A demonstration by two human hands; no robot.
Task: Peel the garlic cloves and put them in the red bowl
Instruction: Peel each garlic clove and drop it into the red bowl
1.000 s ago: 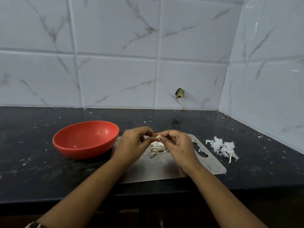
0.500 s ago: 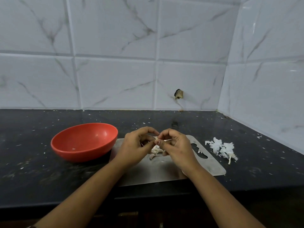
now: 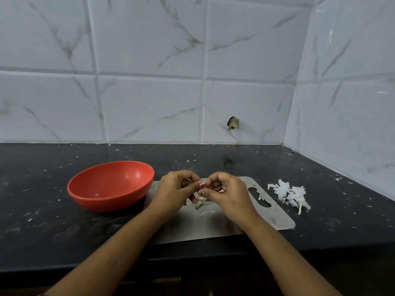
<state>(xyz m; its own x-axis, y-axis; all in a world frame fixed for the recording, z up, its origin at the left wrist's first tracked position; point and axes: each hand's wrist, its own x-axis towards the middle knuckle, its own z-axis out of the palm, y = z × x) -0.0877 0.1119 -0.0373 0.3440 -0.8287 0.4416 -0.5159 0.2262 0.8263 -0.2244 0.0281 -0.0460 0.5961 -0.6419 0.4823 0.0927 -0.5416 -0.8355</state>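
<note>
Both grips are working one garlic clove above the steel board (image 3: 277, 218). The left grip (image 3: 174, 190) and right grip (image 3: 229, 193) are curling in tight, fingertips meeting in a pinch. The clove is sitting right at that pinch point and is almost fully hidden by the fingers, so I can't tell how much skin is on it.

Risks, as I'm reading it:
- The clove is small and likely slick once bare. If either grip is squeezing too hard it could be popping out onto the board or the black table (image 3: 42, 167).
- The red bowl (image 3: 102, 204) is sitting to the left, just beside the board, with its near wall close to the left wrist. A careless sweep could be nudging it.
- Loose skins and bits (image 3: 199, 199) are lying on the board directly under the hands, so a dropped clove is going to be hard to pick out. Skin could also be riding along into the bowl.
- The peel pile (image 3: 288, 193) is sitting off the board's right end, well apart from the bowl, so it's low risk.

The bowl is looking nearly empty, only a speck or two inside.
</note>
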